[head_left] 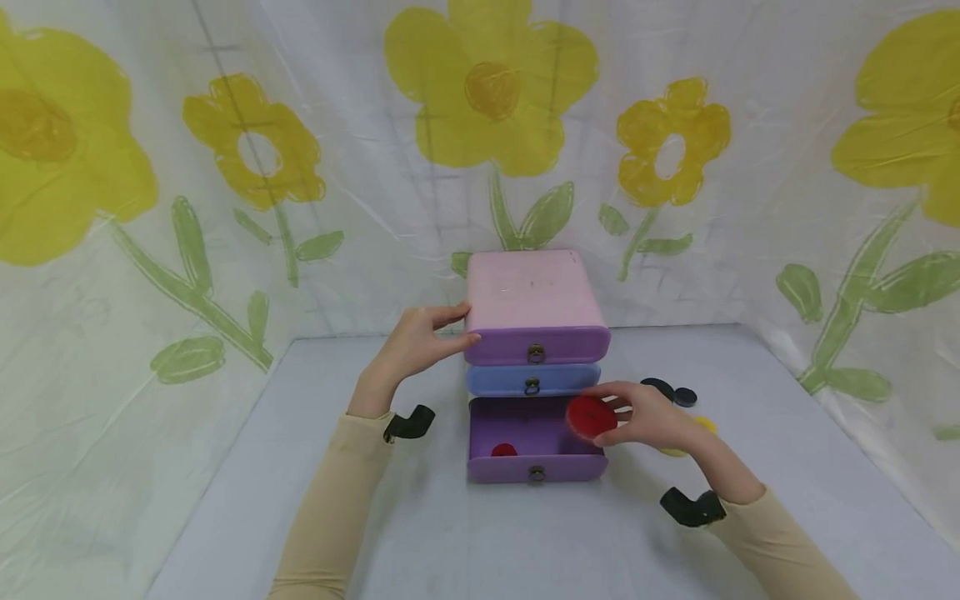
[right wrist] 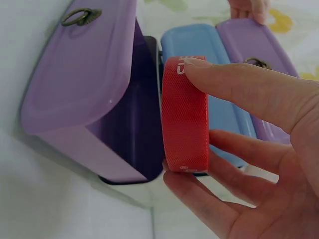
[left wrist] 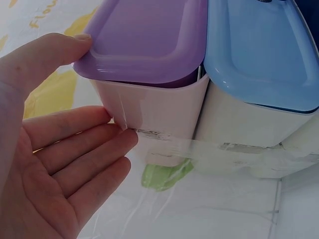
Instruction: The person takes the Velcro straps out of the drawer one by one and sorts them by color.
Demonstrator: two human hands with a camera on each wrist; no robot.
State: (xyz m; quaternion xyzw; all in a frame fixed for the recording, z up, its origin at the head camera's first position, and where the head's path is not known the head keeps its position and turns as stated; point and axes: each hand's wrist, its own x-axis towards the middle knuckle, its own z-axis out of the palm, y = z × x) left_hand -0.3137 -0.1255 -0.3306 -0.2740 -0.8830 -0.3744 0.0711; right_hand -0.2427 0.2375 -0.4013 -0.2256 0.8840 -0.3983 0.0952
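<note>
A small drawer cabinet [head_left: 528, 287] has a pink top and three drawers. Its upper purple drawer [head_left: 495, 350] and middle blue drawer [head_left: 491, 380] are closed. The lower purple drawer [head_left: 502, 471] is pulled out, with a small red item [head_left: 504, 450] inside. My left hand [head_left: 415, 346] touches the cabinet's upper left corner, thumb at the purple drawer's edge and fingers extended along the side. Over the right end of the lower drawer, my right hand [head_left: 651, 417] pinches a red ribbon roll [right wrist: 184, 117] between thumb and fingers. In the right wrist view, white lettering marks its band.
Right of the cabinet lie a black round item [head_left: 657, 387], a smaller dark disc [head_left: 686, 397] and a yellow item [head_left: 706, 424], partly behind the right hand. A flower-painted curtain [head_left: 360, 167] stands behind the white table [head_left: 525, 542].
</note>
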